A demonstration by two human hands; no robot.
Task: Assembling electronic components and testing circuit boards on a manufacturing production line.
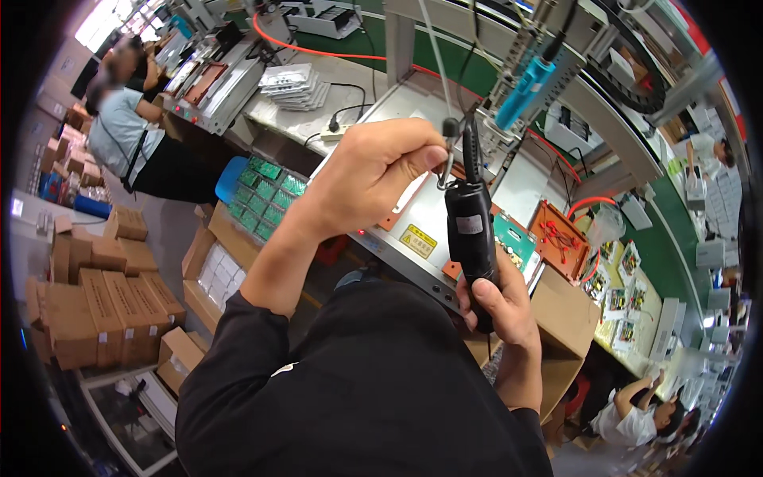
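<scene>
My right hand [509, 302] is wrapped round the lower part of a black electric screwdriver [470, 226], held upright over the front edge of the workbench. A black cable [472, 151] rises from its top end. Beside that end, my left hand [358, 175] is closed, thumb and finger pinching a metal hook [447, 171] under a hanging cord [433, 48]. The hook touches or nearly touches the tool's top; I cannot tell whether it is latched on. Behind the screwdriver lies a green circuit board [515, 238] in a reddish-brown fixture.
A turquoise cylindrical tool [524, 91] is mounted on the machine frame ahead. To the right sits a brown tray [560, 238] with red leads. At left are a tray of green boards [266, 195], cardboard boxes [103, 318] and a standing person [127, 135]. More people work at right.
</scene>
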